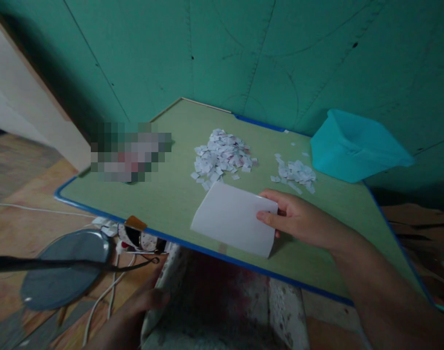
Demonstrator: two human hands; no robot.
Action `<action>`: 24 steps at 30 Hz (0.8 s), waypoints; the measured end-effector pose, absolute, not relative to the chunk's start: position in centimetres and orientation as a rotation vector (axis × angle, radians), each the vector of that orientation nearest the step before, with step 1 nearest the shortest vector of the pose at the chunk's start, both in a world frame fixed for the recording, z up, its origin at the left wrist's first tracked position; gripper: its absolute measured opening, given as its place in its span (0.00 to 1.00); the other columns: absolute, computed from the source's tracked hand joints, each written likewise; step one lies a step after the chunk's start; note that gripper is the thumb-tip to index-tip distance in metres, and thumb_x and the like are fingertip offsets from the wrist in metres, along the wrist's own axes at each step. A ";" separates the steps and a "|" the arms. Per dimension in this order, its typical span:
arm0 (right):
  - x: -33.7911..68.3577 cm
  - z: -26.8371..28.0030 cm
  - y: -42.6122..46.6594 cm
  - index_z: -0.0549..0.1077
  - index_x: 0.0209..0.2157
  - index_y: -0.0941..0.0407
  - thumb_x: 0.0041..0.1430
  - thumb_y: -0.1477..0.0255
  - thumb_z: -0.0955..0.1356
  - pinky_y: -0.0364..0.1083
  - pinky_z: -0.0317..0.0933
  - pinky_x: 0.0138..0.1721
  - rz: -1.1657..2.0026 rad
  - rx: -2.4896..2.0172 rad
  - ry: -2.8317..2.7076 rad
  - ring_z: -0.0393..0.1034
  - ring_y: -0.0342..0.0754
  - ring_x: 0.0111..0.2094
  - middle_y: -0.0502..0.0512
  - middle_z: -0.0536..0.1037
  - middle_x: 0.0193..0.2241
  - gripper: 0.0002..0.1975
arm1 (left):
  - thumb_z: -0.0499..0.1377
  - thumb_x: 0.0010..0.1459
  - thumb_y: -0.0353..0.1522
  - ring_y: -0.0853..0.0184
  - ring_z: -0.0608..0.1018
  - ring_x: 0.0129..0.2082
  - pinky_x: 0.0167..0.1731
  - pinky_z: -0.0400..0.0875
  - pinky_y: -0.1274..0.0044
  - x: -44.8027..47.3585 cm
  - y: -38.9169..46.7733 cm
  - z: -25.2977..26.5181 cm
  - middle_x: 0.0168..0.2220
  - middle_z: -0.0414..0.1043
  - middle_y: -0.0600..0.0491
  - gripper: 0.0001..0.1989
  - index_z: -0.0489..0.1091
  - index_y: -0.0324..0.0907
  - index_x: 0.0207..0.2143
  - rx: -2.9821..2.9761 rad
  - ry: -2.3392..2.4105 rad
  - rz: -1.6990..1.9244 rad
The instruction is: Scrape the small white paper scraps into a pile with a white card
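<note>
White paper pinched at its right side by right hand, held over near edge of table; left hand apart, grip can't be told. Likely light, bendy, easily creased; best taken by edges.

Sheet: smooth paper. Cut squares: matt paper. Desk: smooth. Turquoise container: matt, cloth-like. Floor disc: glossy, metal-like.

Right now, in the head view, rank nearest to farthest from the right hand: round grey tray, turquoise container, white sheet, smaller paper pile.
1. White sheet: in the right hand.
2. Smaller paper pile: on the table, beyond the hand.
3. Turquoise container: at the table's right edge.
4. Round grey tray: lower left, off the table.
</note>
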State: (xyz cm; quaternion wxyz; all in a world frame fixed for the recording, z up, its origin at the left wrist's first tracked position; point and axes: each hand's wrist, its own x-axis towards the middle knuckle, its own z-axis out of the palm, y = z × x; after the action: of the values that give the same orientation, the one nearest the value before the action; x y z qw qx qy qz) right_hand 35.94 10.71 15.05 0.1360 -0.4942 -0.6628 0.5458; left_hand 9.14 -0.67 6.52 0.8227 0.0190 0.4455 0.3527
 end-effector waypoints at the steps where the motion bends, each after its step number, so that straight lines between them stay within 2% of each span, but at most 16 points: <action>1: 35.8 15.0 10.6 0.64 0.36 0.55 0.53 0.65 0.62 0.38 0.58 0.21 1.596 -1.421 -1.940 0.64 0.39 0.24 0.49 0.69 0.26 0.10 | 0.55 0.42 0.25 0.61 0.77 0.30 0.23 0.69 0.76 9.2 -0.6 6.6 0.24 0.77 0.60 0.29 0.60 0.53 0.49 0.038 0.928 0.760; 5: 35.4 15.0 10.2 0.64 0.35 0.56 0.53 0.65 0.62 0.38 0.57 0.21 1.619 -1.392 -1.974 0.63 0.39 0.23 0.49 0.69 0.26 0.10 | 0.55 0.42 0.24 0.60 0.77 0.30 0.26 0.70 0.74 9.6 -0.5 7.1 0.24 0.77 0.59 0.31 0.59 0.52 0.50 -0.020 0.911 0.779; 9: 35.4 15.0 10.1 0.64 0.36 0.56 0.53 0.66 0.62 0.38 0.58 0.22 1.636 -1.377 -1.950 0.63 0.38 0.23 0.49 0.70 0.27 0.10 | 0.56 0.41 0.23 0.60 0.77 0.29 0.28 0.70 0.74 9.6 -0.3 7.1 0.23 0.77 0.58 0.26 0.66 0.51 0.44 0.004 0.921 0.785; 13: 35.4 14.9 10.0 0.64 0.35 0.55 0.53 0.65 0.62 0.38 0.58 0.22 1.601 -1.371 -1.974 0.63 0.38 0.23 0.49 0.69 0.26 0.10 | 0.56 0.41 0.24 0.60 0.77 0.30 0.29 0.69 0.74 9.5 -0.2 6.8 0.23 0.77 0.59 0.24 0.68 0.51 0.42 0.055 0.932 0.758; 15: 35.4 15.0 9.9 0.63 0.35 0.56 0.53 0.64 0.62 0.38 0.58 0.22 1.595 -1.374 -1.985 0.63 0.39 0.23 0.49 0.69 0.26 0.10 | 0.56 0.42 0.24 0.61 0.77 0.30 0.28 0.69 0.75 9.6 -0.2 6.8 0.24 0.77 0.59 0.21 0.69 0.52 0.40 0.051 0.943 0.744; 19: 35.4 15.6 9.5 0.64 0.35 0.56 0.53 0.64 0.62 0.38 0.58 0.24 1.503 -1.389 -2.063 0.63 0.39 0.25 0.49 0.69 0.27 0.11 | 0.56 0.43 0.24 0.62 0.77 0.27 0.20 0.67 0.78 9.9 -0.1 7.0 0.19 0.76 0.61 0.13 0.73 0.51 0.27 0.076 0.967 0.772; 21: 35.4 16.0 9.2 0.64 0.35 0.55 0.54 0.63 0.61 0.38 0.57 0.24 1.454 -1.402 -2.118 0.63 0.39 0.25 0.49 0.69 0.26 0.11 | 0.56 0.43 0.24 0.62 0.77 0.27 0.20 0.67 0.77 9.9 -0.1 6.9 0.18 0.75 0.61 0.13 0.72 0.51 0.29 0.091 0.970 0.759; 24: 35.2 16.5 8.6 0.64 0.35 0.55 0.55 0.64 0.61 0.38 0.55 0.24 1.388 -1.405 -2.166 0.63 0.39 0.25 0.48 0.69 0.26 0.10 | 0.56 0.44 0.24 0.60 0.77 0.29 0.25 0.69 0.75 10.1 -0.2 6.4 0.22 0.77 0.60 0.19 0.70 0.53 0.38 0.040 0.917 0.750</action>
State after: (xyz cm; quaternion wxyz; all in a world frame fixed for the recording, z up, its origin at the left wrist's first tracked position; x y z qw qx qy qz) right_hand 35.17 8.64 16.51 0.1051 -0.4768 -0.7348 0.4708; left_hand 10.13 -0.24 6.43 0.8293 0.0191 0.4323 0.3536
